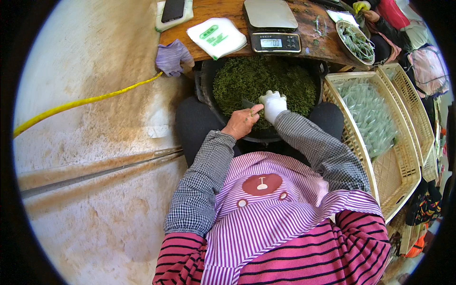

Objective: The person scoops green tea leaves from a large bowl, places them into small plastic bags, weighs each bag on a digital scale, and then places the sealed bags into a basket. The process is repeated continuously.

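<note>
Between my knees stands a black tub [203, 85] filled with small, dark green plant bits [256, 71]. My left hand [241, 122] is bare and held over the near part of the tub, its fingers bent inward. A small grey, flat piece [247, 103] shows just beyond its fingertips; its kind is unclear. My right hand [274, 105] wears a white glove and is closed, right beside the left fingertips. Whatever it grips is hidden by the fingers.
On the wooden table [313, 45] sit a digital scale [270, 23], a stack of printed white bags [217, 37] and a phone [173, 10]. A purple glove [174, 58] hangs by a yellow hose [90, 100]. Rightward, a crate [396, 190] holds clear filled bags [365, 114]. A co-worker's hands [365, 10] show far right.
</note>
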Tool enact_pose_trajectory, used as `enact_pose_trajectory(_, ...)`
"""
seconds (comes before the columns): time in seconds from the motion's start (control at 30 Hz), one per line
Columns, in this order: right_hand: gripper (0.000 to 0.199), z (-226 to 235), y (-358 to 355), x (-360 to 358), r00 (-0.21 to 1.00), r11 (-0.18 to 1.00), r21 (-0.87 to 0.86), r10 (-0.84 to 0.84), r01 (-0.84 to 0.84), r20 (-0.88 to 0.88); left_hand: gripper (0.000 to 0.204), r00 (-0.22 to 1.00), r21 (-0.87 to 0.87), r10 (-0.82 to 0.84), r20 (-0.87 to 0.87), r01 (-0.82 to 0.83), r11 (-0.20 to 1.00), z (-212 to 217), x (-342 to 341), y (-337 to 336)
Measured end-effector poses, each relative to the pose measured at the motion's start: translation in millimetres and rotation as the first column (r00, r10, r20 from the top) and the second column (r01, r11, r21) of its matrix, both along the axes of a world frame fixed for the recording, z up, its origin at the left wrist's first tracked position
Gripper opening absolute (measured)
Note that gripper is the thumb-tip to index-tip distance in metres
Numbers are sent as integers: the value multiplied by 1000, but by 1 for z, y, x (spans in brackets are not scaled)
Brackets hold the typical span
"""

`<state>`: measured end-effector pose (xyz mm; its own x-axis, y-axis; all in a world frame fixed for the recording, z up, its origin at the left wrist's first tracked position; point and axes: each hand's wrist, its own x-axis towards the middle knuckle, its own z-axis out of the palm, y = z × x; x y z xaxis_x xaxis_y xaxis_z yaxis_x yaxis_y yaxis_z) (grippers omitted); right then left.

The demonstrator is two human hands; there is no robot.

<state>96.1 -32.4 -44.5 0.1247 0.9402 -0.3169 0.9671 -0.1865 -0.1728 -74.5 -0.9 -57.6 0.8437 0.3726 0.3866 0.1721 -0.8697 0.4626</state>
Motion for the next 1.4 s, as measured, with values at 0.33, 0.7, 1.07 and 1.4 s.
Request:
enact_pose_trajectory(0.33, 53, -15, -5, 36, 420, 780, -617, -596, 103, -684, 13, 993, -97, 84, 77, -76, 992, -5, 5, 1)
enact_pose_trajectory(0.7, 73, 25, 9, 48, 433, 735, -677, -622, 36, -652, 17, 992, 188, -77, 96, 58, 980, 8, -3, 0)
enact_pose_trajectory(1.07, 47, 18, 0, 29, 113, 776, -549, -604, 312, -789, 17, 954, 112, 298, -23, -294, 949, -2, -15, 9)
enact_pose_trajectory(1.4, 84, -37, -12, -64, 946, 893, -440, -218, 95, -238, 10, 826, -267, 547, 134, -501, 823, 8, 1, 3)
